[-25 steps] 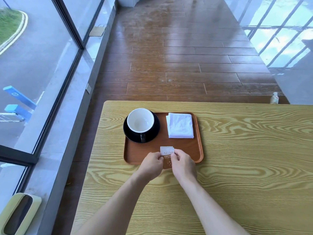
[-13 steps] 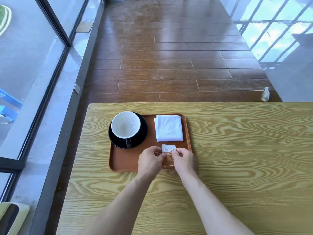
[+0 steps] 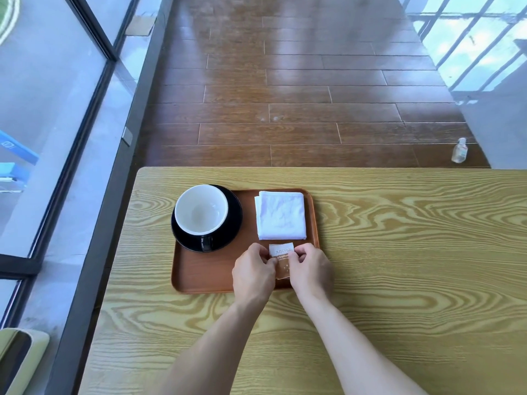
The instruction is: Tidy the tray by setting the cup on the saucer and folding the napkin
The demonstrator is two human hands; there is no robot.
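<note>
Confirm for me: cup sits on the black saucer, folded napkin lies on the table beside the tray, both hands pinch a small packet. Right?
Not quite. In the head view the napkin lies on the tray, not on the table. The cup does sit on the saucer, and the left hand and right hand pinch the packet.

Both forearms bare, no sleeves, left hand [image 3: 252, 273] & right hand [image 3: 312, 272] ungloved.

Wood-grain desk [image 3: 399, 266] bearing a brown tray [image 3: 205, 277], which lies directly on it beneath and just beyond the hands, extending mainly to the left of them.
</note>
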